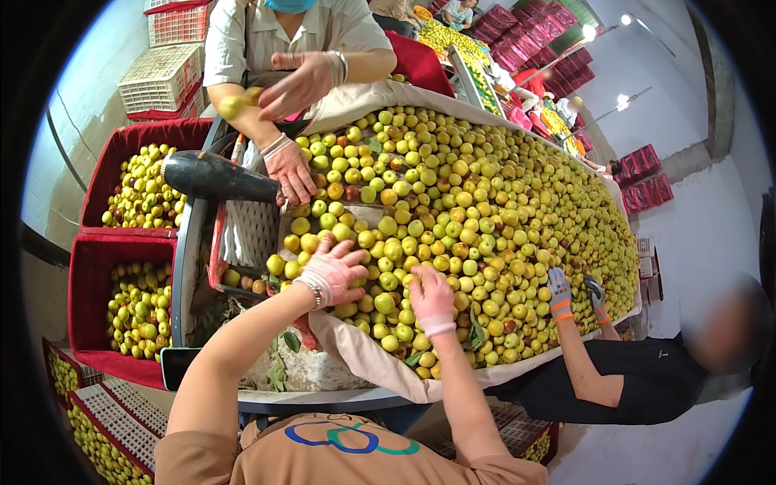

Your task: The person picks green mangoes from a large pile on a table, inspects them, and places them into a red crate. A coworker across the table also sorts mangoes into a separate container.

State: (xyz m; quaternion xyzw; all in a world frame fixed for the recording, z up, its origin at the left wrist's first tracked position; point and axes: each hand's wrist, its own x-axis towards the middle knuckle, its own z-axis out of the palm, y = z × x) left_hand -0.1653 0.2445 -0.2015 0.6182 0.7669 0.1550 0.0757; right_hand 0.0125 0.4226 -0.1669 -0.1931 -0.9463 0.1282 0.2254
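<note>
A broad sorting table holds a deep heap of yellow-green jujubes (485,224), some blushed brown or red. My left hand (331,273), in a thin pink-and-white glove with bare fingertips and a bracelet at the wrist, lies spread palm down over fruit at the heap's left end. To its right, my right hand (432,300) wears the same kind of glove. Its fingers bend down among the jujubes, and whether it grips any is hidden. Beside my left hand, a white mesh chute (250,233) with a red rim drops away from the fruit.
Opposite, a co-worker's gloved hands (290,170) are near the fruit, jujubes blurred in mid-air. A black lamp-like cylinder (221,177) juts over the chute. Red-lined crates (82,291) of jujubes stand left. Another co-worker's grey gloves (560,292) touch the heap. A phone (177,367) rests at the near-left corner.
</note>
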